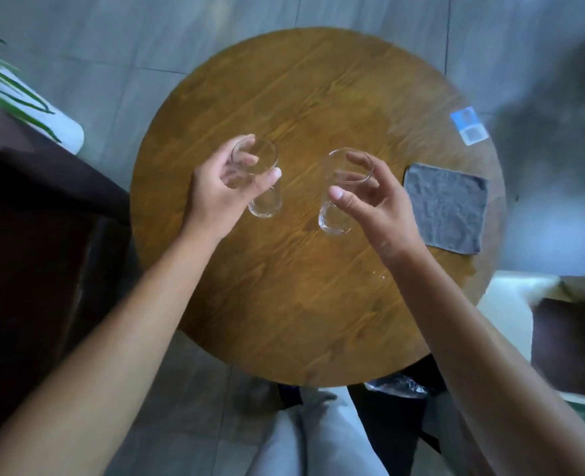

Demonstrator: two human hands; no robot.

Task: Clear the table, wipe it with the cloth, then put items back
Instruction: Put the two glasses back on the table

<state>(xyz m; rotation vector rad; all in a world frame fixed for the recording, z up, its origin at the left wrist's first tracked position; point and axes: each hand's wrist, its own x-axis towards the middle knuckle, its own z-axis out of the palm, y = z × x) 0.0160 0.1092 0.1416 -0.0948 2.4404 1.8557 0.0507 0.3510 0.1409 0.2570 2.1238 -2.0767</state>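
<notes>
Two clear drinking glasses stand upright on the round wooden table (318, 304). My left hand (215, 194) curls round the left glass (265, 201), thumb on its near side and fingers at the far rim. My right hand (370, 201) curls round the right glass (332, 218), thumb against its side and fingers over the rim. A folded grey cloth (445, 207) lies flat on the table, to the right of my right hand.
A small blue and white card (469, 125) lies near the table's right edge. A potted plant (16, 94) stands on the floor at the left beside a dark seat (26, 252). Another seat (569, 338) sits at the right. My legs (311, 434) are below the table.
</notes>
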